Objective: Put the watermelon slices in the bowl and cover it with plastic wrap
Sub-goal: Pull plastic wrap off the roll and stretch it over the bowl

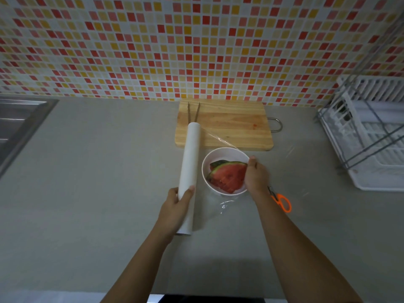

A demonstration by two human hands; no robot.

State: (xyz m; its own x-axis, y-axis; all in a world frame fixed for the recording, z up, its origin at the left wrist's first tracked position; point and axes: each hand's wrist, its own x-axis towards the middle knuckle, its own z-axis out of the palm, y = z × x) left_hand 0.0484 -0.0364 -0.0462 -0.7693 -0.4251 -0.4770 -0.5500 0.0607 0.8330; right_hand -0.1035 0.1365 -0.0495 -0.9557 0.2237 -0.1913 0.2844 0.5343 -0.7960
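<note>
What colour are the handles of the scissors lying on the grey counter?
The plastic handles of the scissors are bright orange, seen best in the head view.

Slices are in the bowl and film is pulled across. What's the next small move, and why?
Probably cut the film: reach for the orange scissors by the right hand. The left hand holds the roll, and its film already spans the bowl of watermelon slices but remains attached.

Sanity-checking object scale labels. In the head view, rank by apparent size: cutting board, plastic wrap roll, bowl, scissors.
1. cutting board, largest in area.
2. plastic wrap roll, longest, but narrow; it reaches closer to the camera, so this rank is unsure.
3. bowl, close to the roll in area.
4. scissors, smallest, partly hidden by the right arm.
</note>
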